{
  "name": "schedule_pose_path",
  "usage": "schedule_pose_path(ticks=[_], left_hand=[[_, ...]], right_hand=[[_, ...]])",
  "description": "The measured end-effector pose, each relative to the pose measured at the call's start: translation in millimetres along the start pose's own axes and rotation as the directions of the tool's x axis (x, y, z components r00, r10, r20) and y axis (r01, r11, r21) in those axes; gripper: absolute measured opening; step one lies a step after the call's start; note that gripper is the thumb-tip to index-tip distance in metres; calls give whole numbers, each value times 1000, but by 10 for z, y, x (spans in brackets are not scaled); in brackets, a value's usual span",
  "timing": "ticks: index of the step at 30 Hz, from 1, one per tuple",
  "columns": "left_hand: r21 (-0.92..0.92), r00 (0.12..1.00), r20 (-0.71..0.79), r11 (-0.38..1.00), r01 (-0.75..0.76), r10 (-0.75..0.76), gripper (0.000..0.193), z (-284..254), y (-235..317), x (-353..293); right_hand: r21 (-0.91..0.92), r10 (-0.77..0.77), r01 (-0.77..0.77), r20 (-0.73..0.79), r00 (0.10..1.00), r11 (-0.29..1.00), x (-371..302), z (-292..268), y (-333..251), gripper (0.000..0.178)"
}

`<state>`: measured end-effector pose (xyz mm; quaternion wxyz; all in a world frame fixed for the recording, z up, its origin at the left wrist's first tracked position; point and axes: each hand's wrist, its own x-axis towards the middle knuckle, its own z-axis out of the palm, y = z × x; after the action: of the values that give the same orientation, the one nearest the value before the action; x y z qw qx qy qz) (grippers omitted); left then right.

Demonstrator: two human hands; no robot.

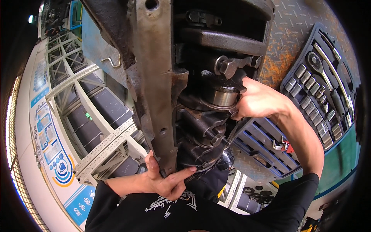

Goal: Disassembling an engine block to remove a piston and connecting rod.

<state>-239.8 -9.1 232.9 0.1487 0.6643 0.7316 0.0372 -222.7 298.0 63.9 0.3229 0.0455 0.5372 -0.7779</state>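
Note:
A dark, oily engine block (156,77) runs down the middle, its crankshaft exposed. On the crankshaft shows a shiny bare journal (224,97). From the right, my right hand (259,98) closes round a dark metal cap (232,82) beside that journal; several of its fingers are hidden behind the metal. Just above are hex bolts (228,68) with big heads. My left hand (167,181) is at the block's near end, thumb raised and index finger stretched along the lower edge, its other fingers curled, with nothing held.
At the right, a blue socket set case (284,83) holds a ratchet (317,63) and several sockets. Its grey tray (262,145), with red-held hex keys (285,147), is nearer me. Rusty tread plate (286,34) lies beneath. White metal framing (106,145) stands left.

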Motion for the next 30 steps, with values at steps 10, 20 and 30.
schedule_pose_path(ticks=[10, 20, 30], left_hand=[[30, 999, -36, 999, -28, 29, 42, 50, 11, -67], [-24, 999, -46, 1000, 17, -18, 37, 94, 78, -221], [-122, 998, 24, 991, 61, -59, 53, 91, 46, -245]], right_hand=[[-91, 79, -74, 60, 995, 993, -13, -68, -20, 24], [-119, 189, -171, 166, 968, 978, 23, -133, -157, 47], [37, -80, 85, -108, 991, 996, -203, 75, -176, 41]])
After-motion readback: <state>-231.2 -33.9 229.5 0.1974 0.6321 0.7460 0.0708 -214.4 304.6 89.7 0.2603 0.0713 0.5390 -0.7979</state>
